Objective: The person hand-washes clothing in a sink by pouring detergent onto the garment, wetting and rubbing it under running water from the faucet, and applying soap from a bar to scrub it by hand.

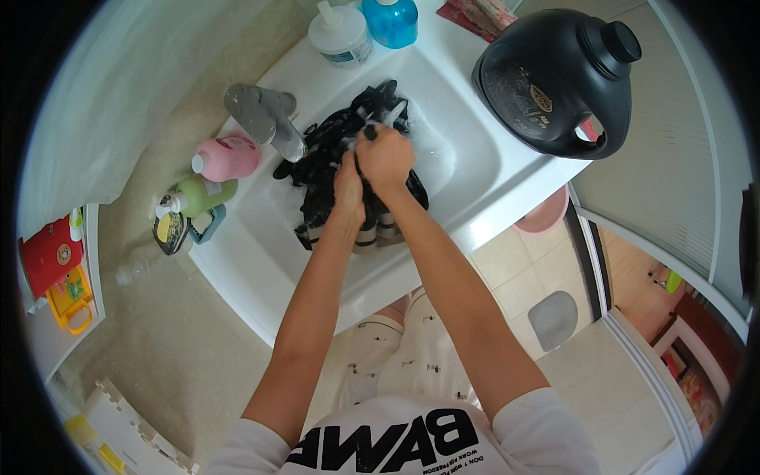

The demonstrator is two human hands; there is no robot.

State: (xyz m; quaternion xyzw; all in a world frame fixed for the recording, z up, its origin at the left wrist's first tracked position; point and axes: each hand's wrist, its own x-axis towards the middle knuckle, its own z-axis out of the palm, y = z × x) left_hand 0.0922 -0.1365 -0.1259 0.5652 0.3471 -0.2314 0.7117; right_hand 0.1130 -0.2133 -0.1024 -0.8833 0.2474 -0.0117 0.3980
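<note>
A wet black cloth garment (323, 151) lies bunched in the white washbasin (261, 237), with white suds on it and around it. Pale striped parts show at its near end, under my wrists. My right hand (386, 157) is clenched around a fold of the black cloth, and a dark bit of it pokes out above the fist. Close against it on the left, my left hand (348, 187) grips the same garment, its fingers partly hidden by the cloth and the right hand. The metal faucet (267, 119) stands just left of the garment.
A large black detergent jug (546, 89) rests on the basin's right rim. At the back are a white pump bottle (341, 35) and a blue bottle (392, 24). Pink (228, 157) and green bottles (208, 195) and a soap dish (208, 224) line the left edge.
</note>
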